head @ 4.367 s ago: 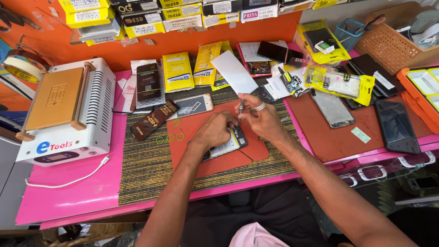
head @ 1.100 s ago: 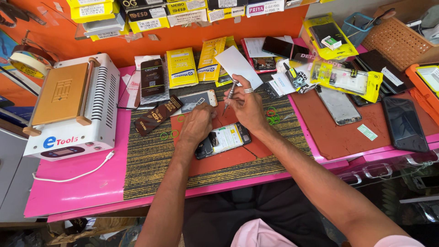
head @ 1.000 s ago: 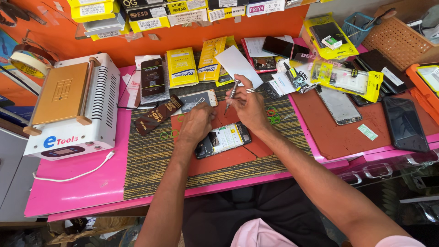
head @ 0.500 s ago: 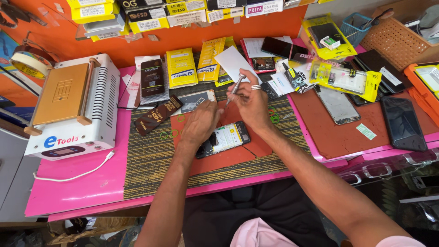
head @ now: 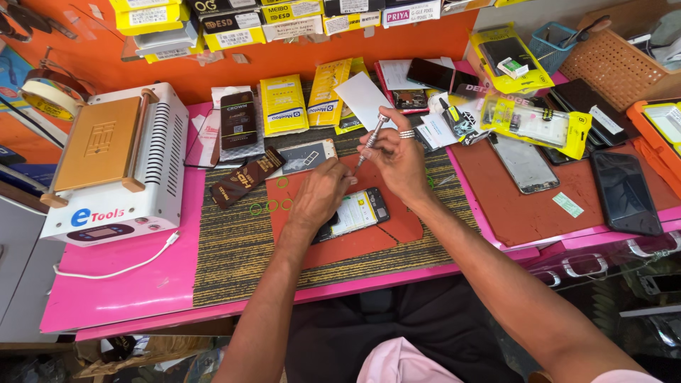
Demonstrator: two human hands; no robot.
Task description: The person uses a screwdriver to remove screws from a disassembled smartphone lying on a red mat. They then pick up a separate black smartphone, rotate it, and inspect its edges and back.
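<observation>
An opened phone point(head: 358, 211) with its yellow-green insides showing lies on a red-brown mat point(head: 355, 241) in the middle of the bench. My left hand point(head: 320, 195) rests over the phone's left end, its fingertips reaching up toward the tip of a small silver screwdriver point(head: 371, 140). My right hand point(head: 399, 159), a ring on one finger, grips that screwdriver, which slants up and away above the phone's far side. The tool's tip sits between the two hands.
A white heating machine with a brass plate point(head: 110, 163) stands at the left, its cable trailing over the pink bench. Yellow packets point(head: 284, 105), a brown wallet-like case point(head: 245, 177), loose phones point(head: 628, 191) on a right-hand mat, and an orange basket point(head: 610, 60) crowd the back and right.
My right hand has lifted the screwdriver off the phone and tilted it up. My left hand has slid from the phone's edge toward the tool's tip.
</observation>
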